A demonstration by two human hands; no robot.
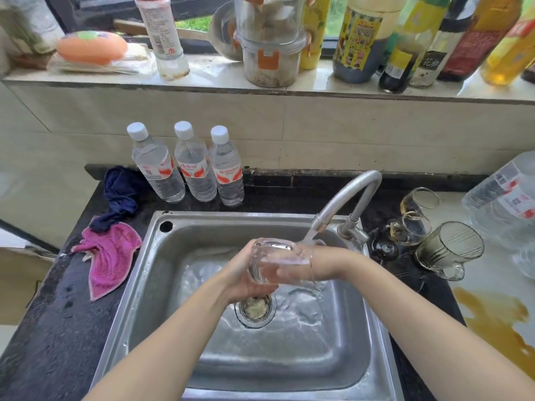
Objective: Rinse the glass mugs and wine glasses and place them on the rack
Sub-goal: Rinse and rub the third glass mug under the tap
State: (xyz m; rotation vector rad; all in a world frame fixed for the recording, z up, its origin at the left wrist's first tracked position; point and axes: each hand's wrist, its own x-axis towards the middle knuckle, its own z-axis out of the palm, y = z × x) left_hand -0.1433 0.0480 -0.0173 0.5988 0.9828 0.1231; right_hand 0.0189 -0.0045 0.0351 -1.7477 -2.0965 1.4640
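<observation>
I see both hands over the steel sink (pixel 150 285), working one clear glass mug (pixel 272 260) under the tap (pixel 344 198), whose water runs onto it. My left hand (pixel 246 280) cups the mug from below and the side, fingers curled round it. My right hand (pixel 301 266) is seen through the glass with its fingers reaching into the mug; I cannot tell whether they are curled or straight. Directly below the hands, the drain strainer (pixel 256 306) holds pale food scraps, and water sheets across the basin floor.

Right of my right hand, on the counter, stand two wine glasses (pixel 414 218) tipped over with a yellowish residue inside, and nearer me a glass mug with a murky tint (pixel 450 250) lying on its side. A brown spill (pixel 492 314) spreads below them.

Beyond my left hand stand three capped water bottles (pixel 188 166), mostly full, with red-and-white labels whose writing I cannot make out. Left of it lie a pink cloth (pixel 111 256) and a navy one (pixel 121 192). On the sill, a dark bottle's label reads 花椒 (pixel 431 63).
</observation>
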